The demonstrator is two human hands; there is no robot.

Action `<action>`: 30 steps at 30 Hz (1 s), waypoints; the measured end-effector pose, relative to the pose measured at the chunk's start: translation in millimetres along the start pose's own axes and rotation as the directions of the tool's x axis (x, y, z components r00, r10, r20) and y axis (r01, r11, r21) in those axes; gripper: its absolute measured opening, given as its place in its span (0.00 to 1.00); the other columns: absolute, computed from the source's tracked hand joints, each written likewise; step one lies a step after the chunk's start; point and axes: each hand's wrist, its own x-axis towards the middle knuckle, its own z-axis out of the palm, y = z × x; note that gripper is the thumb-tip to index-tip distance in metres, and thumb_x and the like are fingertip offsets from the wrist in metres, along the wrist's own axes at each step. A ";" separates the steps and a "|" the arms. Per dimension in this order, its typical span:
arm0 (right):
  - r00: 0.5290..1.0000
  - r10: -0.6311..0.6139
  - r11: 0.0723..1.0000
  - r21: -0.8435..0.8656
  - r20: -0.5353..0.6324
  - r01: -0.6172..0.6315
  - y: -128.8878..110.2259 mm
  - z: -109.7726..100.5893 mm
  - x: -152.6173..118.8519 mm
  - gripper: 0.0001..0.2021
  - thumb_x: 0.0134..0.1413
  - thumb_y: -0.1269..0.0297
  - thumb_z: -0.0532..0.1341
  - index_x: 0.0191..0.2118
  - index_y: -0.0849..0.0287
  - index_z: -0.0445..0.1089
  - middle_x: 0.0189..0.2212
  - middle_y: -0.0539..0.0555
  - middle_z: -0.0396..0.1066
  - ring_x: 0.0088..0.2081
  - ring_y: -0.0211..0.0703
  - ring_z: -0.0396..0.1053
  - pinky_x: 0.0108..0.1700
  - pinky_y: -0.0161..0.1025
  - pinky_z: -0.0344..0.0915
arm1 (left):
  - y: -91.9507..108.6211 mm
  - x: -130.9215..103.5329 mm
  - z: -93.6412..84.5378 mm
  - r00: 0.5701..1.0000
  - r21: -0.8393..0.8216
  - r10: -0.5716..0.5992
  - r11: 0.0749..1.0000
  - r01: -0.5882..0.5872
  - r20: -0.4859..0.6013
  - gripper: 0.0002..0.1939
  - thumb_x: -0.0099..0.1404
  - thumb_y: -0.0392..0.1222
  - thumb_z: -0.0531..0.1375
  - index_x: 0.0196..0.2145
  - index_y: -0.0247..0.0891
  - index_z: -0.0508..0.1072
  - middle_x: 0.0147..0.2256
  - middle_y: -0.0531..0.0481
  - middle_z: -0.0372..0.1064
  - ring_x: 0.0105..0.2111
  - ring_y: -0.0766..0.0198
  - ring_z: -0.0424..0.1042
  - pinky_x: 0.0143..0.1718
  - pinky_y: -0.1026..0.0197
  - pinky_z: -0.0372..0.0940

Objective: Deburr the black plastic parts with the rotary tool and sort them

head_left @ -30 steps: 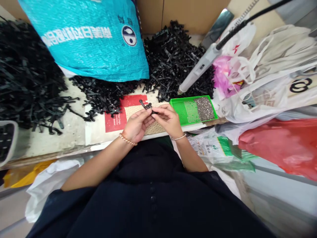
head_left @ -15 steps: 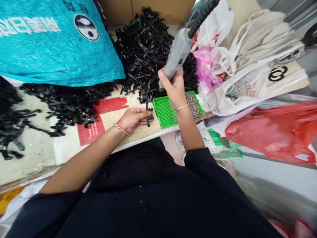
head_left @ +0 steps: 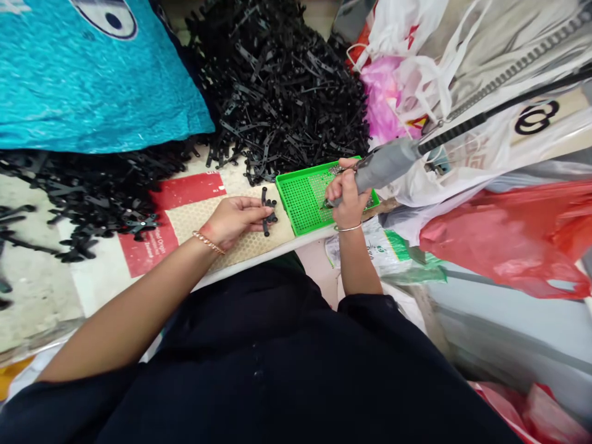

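Plastic, I judged, made the black part [head_left: 272, 218] light and stiff, best pinched mid-body, as my left hand [head_left: 231, 221] did near the table's [head_left: 41, 296] front edge. My right hand [head_left: 350, 200] gripped the grey driver [head_left: 388, 165], tip over the green tray [head_left: 296, 206], whose small metal pieces [head_left: 338, 170] lay partly hidden.

A black heap [head_left: 296, 98] blocks passage behind the green tray [head_left: 298, 206].
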 end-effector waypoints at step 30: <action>0.997 0.046 0.999 0.026 0.059 -0.047 13.1 -5.6 -2.6 0.29 0.48 0.31 0.72 0.41 0.50 0.72 0.18 0.40 0.57 0.18 0.33 0.59 0.23 0.36 0.62 | 1.4 -1.1 0.8 1.000 0.040 0.003 0.999 -0.003 0.013 0.17 0.46 0.40 0.83 0.30 0.33 0.84 0.31 0.43 0.83 0.28 0.62 0.81 0.28 0.65 0.75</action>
